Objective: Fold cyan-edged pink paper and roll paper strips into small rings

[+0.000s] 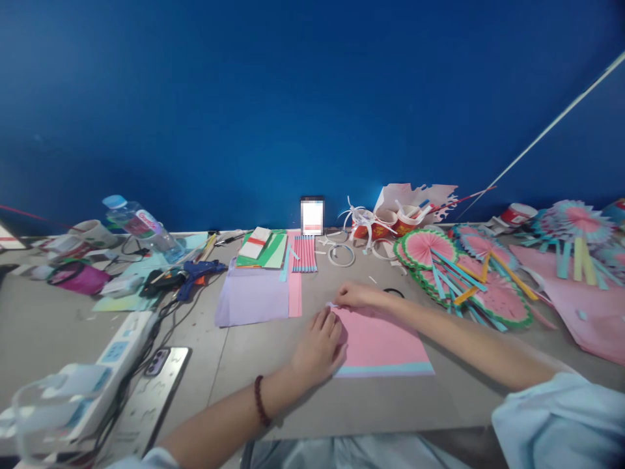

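Observation:
A pink paper sheet (383, 339) lies on the grey table in front of me, with blue and pale purple strips along its near edge. My left hand (319, 345) rests on the sheet's left edge, its fingers bent and close together. At the far left corner, the fingers of my right hand (352, 295) are pinched on the sheet, where a small pale purple bit shows. A pale purple paper stack (254, 296) lies to the left, and a pleated pink and blue paper piece (305, 254) is behind my hands.
On the left are a power strip (114, 365), a phone (151, 397), a blue glue gun (195, 277) and a bottle (146, 228). Watermelon-patterned paper fans (502, 299) lie at right. Red cups (407, 220) and a white ring (341, 255) are at the back.

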A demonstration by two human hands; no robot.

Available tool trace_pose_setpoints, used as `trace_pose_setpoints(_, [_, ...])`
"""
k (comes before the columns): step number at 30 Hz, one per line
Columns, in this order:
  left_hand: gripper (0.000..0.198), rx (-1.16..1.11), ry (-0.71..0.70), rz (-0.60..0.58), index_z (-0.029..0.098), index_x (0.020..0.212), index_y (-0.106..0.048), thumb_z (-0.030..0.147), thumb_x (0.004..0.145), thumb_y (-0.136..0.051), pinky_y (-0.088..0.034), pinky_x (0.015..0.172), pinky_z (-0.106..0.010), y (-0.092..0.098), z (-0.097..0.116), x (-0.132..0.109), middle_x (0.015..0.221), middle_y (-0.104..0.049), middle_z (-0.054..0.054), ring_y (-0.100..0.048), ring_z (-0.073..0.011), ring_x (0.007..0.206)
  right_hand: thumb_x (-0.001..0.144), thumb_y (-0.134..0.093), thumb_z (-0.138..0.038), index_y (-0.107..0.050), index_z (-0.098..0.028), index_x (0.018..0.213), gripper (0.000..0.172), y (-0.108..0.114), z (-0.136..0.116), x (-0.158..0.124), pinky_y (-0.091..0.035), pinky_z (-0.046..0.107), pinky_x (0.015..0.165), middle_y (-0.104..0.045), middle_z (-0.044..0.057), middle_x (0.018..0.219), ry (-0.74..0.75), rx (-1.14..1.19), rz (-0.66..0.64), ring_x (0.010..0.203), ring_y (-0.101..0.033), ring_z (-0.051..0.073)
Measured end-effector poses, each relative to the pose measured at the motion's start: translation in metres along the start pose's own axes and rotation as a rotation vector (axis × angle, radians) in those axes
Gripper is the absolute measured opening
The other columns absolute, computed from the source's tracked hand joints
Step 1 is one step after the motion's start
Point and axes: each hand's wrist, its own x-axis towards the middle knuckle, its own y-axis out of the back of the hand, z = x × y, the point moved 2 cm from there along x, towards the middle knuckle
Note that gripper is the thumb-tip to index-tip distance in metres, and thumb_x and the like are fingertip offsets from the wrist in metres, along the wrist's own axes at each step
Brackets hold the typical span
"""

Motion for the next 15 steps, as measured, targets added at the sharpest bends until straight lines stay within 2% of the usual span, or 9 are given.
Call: trace_pose_setpoints(15, [0.035, 0.006, -0.007, -0.002, 0.009, 0.113, -0.053, 0.029, 0.085, -0.051, -0.043, 0.099, -0.049, 0.0, 0.001, 0.001, 0.121, -0.057, -0.021, -0.047, -0.0353, 0.124, 0.07, -0.062, -0.027, -0.059, -0.015, 0.053, 0.021, 0.003, 0.006, 0.011, -0.034, 0.02, 0.048, -0.053, -0.003, 0.047, 0.045, -0.092, -0.043, 0.048, -0.049, 0.009])
